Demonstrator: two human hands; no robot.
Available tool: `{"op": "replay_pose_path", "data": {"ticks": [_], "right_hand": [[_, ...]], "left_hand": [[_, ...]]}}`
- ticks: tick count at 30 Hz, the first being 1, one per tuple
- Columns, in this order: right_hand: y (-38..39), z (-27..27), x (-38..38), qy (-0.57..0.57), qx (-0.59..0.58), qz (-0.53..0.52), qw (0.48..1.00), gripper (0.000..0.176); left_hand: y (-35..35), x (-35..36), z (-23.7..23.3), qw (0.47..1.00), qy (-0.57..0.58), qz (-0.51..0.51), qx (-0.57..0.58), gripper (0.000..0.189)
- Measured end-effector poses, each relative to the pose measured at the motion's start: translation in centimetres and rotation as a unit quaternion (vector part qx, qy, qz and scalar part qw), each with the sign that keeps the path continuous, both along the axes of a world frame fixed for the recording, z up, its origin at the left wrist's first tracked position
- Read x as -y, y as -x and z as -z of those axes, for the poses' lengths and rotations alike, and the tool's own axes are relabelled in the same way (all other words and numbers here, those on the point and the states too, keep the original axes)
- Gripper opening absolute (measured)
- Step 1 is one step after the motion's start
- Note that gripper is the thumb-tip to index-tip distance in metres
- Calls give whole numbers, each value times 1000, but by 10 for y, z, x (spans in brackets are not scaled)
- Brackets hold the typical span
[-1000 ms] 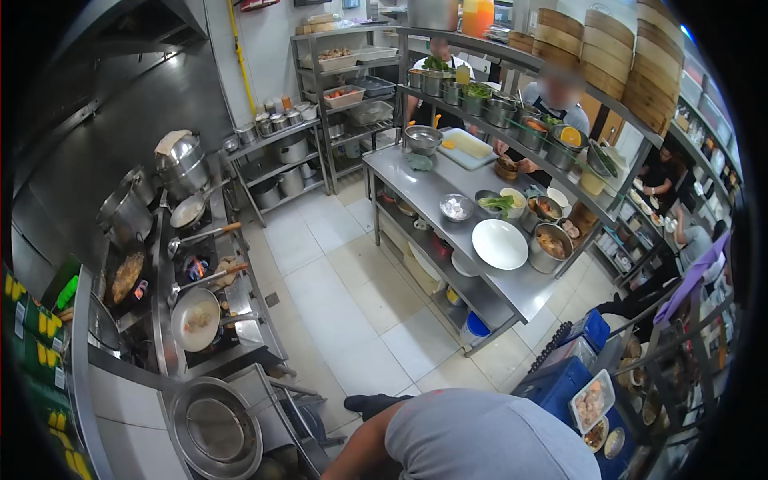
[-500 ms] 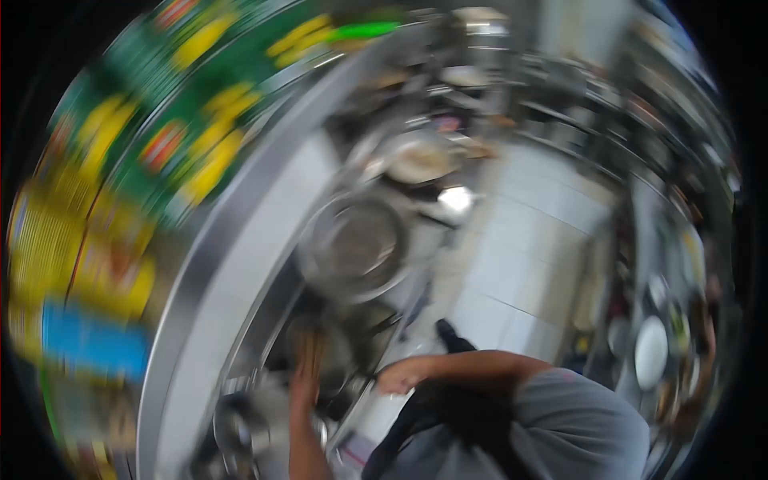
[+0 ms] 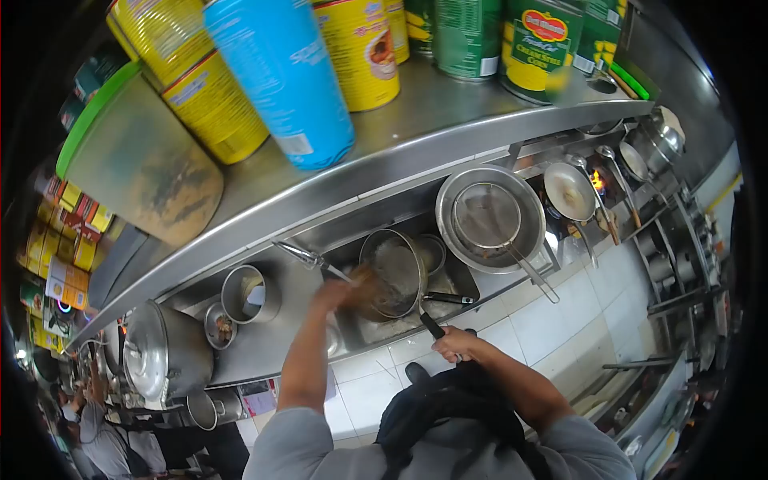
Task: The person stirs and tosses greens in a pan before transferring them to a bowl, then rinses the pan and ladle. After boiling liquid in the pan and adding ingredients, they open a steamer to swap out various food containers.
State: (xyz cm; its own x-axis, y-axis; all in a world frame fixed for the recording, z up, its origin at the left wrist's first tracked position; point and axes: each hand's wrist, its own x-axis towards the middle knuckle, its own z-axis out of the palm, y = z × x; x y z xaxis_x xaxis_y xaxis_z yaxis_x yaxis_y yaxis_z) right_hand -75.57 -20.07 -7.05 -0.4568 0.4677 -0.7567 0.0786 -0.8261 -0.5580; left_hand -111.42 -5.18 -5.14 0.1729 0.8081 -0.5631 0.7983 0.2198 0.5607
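Observation:
My right hand [image 3: 457,344] is wrapped round the black handle [image 3: 433,325] of a round metal pan [image 3: 398,260] that sits over the sink basin. At the pan's left side is my left hand [image 3: 360,290], smeared by motion, so its fingers cannot be made out. A metal faucet [image 3: 302,255] reaches toward that hand from the back. The pan's inside looks wet and greyish. Another pan's black handle [image 3: 448,298] lies just to the right, beside a smaller metal bowl [image 3: 433,253].
A large bowl with a strainer [image 3: 486,214] stands right of the sink. Farther right, a pan [image 3: 570,192] sits near a burner flame [image 3: 598,179]. A lidded pot [image 3: 164,352] stands left. Cans [image 3: 542,48] line the overhead shelf [image 3: 416,120]. A co-worker [image 3: 120,440] is at lower left.
The view has swung round and is sharper. My right hand now shows on the pan's handle, and my left hand is at the pan's left side.

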Motion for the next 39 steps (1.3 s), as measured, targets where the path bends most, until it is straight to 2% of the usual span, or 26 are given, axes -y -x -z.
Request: {"op": "replay_pose_path", "data": {"ticks": [2,4,5,6,7,9,10,11,12,13,15,19,21,24,25,27,29,31,32,33,34,35,36,37,38,39], "right_hand": [[10,2,8,1,-26,1,1000,18],[13,13,5,-9,-13,-24,1000,20],[12,17,0,-21,1,-40,999,23],[7,15,-5,-24,6,-43,999,23],[3,5,-8,23,-35,-27,999,25],[6,-7,2,82,-79,-10,993,28],[10,-13,5,73,-97,-19,992,29],[14,-17,6,61,-115,-26,991,29],[12,-20,6,83,-135,-26,987,30],[9,-23,4,104,-154,-24,982,30],[9,-25,12,120,-148,-27,981,29],[15,-25,-2,80,-142,-36,986,27],[9,-25,-5,77,-138,-31,987,26],[13,-26,-4,75,-129,-29,988,26],[13,-26,-4,82,-116,-35,989,27],[10,-20,1,98,-135,-34,985,27],[14,-17,-6,94,-161,-30,982,28],[15,-19,-1,36,-119,-45,991,31],[10,-8,-7,87,-166,-57,981,31],[14,30,-10,85,-165,-50,981,31],[19,83,-14,-238,-282,-163,915,30],[10,72,-20,-449,-305,-200,816,30],[6,48,-23,-580,-326,-192,721,29],[4,30,-25,-648,-338,-180,658,29],[8,17,-22,-677,-338,-181,629,28],[10,22,-23,-704,-335,-194,595,28]], "left_hand": [[-13,-2,-16,997,-64,38,-22,30],[-60,22,-5,986,-124,79,-82,33],[-75,40,20,973,-160,117,-116,35],[-94,72,-12,980,-143,106,-92,36],[-94,85,-8,972,-182,113,-95,36],[-85,64,-7,987,-89,65,-113,33],[-81,68,5,988,-84,64,-115,33],[-80,65,20,990,-107,66,-64,32],[-88,56,15,988,-136,67,-8,31],[-87,45,8,987,-142,68,-4,31],[-73,55,0,986,-96,116,-66,29],[-86,58,-14,983,-120,133,-41,28],[-64,37,-1,971,-85,207,-89,29],[-69,33,-16,973,-63,197,-107,30],[-76,52,-10,979,-125,152,-60,33],[-56,32,-2,957,-66,240,-146,32],[-64,37,-6,957,-83,235,-147,32],[-61,34,2,958,-97,233,-137,32],[-56,30,17,959,-83,232,-142,33],[-49,23,3,958,-47,225,-171,34],[-50,20,-15,961,-14,205,-183,35],[-63,26,-37,962,6,206,-179,36],[-75,41,-38,949,-78,275,-134,41],[-73,49,-15,942,-123,297,-96,44],[-78,61,-30,960,-106,246,-80,47],[-58,53,-4,936,-142,291,-141,38]]}}
